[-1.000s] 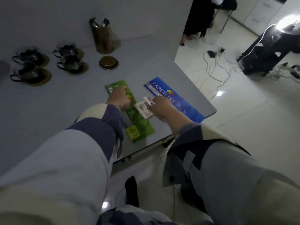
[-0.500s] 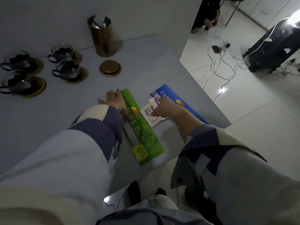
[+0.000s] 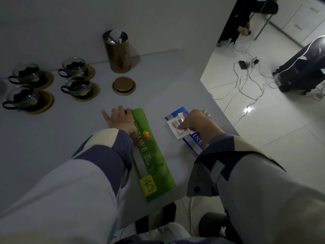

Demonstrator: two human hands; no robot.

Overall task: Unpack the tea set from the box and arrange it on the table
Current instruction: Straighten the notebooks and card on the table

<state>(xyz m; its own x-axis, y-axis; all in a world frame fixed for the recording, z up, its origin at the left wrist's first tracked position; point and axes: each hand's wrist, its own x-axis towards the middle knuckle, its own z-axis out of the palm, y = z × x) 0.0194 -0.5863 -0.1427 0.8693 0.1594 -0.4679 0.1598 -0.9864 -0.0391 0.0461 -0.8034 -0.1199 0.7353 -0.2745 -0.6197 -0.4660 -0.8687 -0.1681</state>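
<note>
1. I am watching the left hand lying flat on the grey table, its fingers straight and loosely spread, thumb stretched along the near edge of a green folder.
2. The green folder is lying flat near the table's front edge, running away from the person; its near end is showing a yellow patch marked 40.
3. The right hand is hovering over a blue folder just beside the green one, and its thumb and fingers are pinching small white and purple cards that are resting on the blue cover.
4. The tea set is sitting well apart from both hands, at the far left of the table: four glass cups with dark holders, each standing on a golden saucer.
5. A tall bronze canister is standing upright against the wall with pale items poking out of its open top; I cannot tell what they are.
6. Its round lid is lying flat on the table just in front of it, between the canister and the left hand.
7. Cables are trailing across the tiled floor to the right.
</note>
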